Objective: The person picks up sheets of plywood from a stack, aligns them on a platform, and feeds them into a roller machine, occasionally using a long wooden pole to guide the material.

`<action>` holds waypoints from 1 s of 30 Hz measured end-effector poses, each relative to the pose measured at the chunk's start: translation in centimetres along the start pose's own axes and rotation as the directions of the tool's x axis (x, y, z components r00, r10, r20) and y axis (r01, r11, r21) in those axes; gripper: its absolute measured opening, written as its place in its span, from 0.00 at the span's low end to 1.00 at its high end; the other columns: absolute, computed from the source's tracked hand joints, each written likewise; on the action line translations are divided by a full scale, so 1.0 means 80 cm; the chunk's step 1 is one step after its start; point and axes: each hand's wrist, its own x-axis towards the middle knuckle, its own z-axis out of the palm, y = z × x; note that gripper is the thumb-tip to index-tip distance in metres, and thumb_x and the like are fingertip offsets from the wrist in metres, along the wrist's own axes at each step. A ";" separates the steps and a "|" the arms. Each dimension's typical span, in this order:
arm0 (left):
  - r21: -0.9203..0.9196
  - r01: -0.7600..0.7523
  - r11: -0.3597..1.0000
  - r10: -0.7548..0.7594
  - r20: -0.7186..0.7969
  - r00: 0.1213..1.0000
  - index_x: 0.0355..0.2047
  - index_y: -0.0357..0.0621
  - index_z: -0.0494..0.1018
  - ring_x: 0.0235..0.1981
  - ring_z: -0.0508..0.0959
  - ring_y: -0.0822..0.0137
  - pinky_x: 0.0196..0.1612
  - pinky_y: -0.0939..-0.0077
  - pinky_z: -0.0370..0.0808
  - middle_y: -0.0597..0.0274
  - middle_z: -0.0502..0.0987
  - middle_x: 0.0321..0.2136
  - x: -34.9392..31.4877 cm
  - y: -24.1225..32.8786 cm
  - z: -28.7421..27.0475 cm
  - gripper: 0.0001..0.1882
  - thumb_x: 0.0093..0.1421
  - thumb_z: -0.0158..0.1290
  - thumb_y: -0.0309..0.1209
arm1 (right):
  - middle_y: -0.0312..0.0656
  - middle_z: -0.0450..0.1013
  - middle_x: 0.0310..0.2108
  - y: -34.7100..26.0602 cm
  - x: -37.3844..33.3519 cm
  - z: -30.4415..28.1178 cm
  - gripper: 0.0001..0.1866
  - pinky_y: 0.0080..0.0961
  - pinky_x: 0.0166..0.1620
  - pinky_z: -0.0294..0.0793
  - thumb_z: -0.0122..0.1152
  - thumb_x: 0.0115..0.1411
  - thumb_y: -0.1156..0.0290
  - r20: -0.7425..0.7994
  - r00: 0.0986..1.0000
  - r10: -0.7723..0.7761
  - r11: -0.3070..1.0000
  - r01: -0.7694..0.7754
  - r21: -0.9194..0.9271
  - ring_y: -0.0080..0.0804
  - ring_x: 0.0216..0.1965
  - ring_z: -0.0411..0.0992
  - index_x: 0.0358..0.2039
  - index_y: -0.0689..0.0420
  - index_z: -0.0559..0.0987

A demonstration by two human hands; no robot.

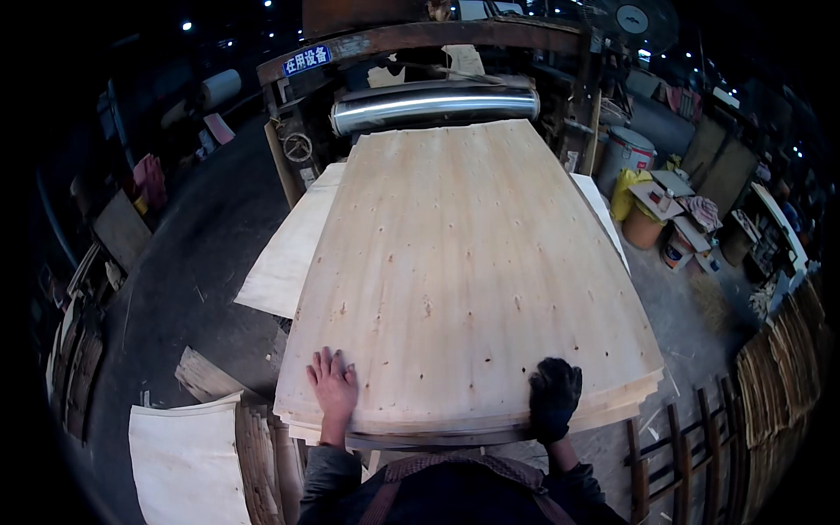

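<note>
A large pale wood veneer sheet with small dark knots lies on top of a stack, whose layered edges show at the near side. My bare left hand rests flat on the sheet near its front left corner, fingers stretched out and pointing away from me. My right hand, in a black glove, lies on the sheet close to its front right edge, palm down with the fingers forward. Neither hand holds anything that I can see. The far end of the sheet reaches just below a shiny metal roller.
The roller sits in a rusty machine frame with a handwheel at its left. Paler sheets stick out beneath the stack. Upright veneers stand near left; a metal rack stands near right. Buckets and drums are farther right.
</note>
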 end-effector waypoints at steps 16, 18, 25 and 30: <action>-0.022 0.022 1.000 -0.022 0.002 1.000 0.46 0.41 0.68 0.57 0.56 0.49 0.59 0.51 0.46 0.48 0.61 0.53 0.000 0.004 0.002 0.21 0.52 0.47 0.36 | 0.41 0.71 0.38 0.004 0.002 -0.001 0.09 0.40 0.55 0.54 0.56 0.51 0.67 -0.002 1.000 -0.016 1.000 0.016 -0.004 0.40 0.45 0.66 0.33 0.55 0.75; -0.025 0.025 0.999 -0.025 0.004 1.000 0.46 0.41 0.68 0.57 0.56 0.49 0.59 0.50 0.46 0.48 0.61 0.53 0.000 0.005 0.001 0.21 0.52 0.47 0.36 | 0.41 0.71 0.38 0.002 0.004 -0.002 0.09 0.40 0.54 0.54 0.56 0.51 0.67 -0.007 1.000 -0.024 1.000 0.024 -0.009 0.40 0.44 0.66 0.32 0.55 0.75; -0.027 0.022 0.999 -0.021 0.006 1.000 0.46 0.41 0.68 0.57 0.56 0.48 0.59 0.49 0.46 0.47 0.62 0.53 0.000 0.005 -0.001 0.21 0.52 0.47 0.35 | 0.41 0.71 0.37 0.001 0.005 -0.002 0.09 0.41 0.54 0.54 0.55 0.52 0.66 0.006 1.000 -0.019 1.000 0.020 -0.012 0.40 0.44 0.66 0.32 0.55 0.75; -0.012 0.016 1.000 -0.015 0.013 1.000 0.47 0.41 0.67 0.58 0.55 0.50 0.59 0.51 0.46 0.49 0.61 0.53 0.001 0.005 -0.001 0.21 0.52 0.47 0.34 | 0.40 0.71 0.38 -0.001 0.005 -0.003 0.10 0.40 0.55 0.53 0.55 0.52 0.65 0.022 1.000 0.007 1.000 -0.007 -0.006 0.39 0.45 0.66 0.33 0.54 0.75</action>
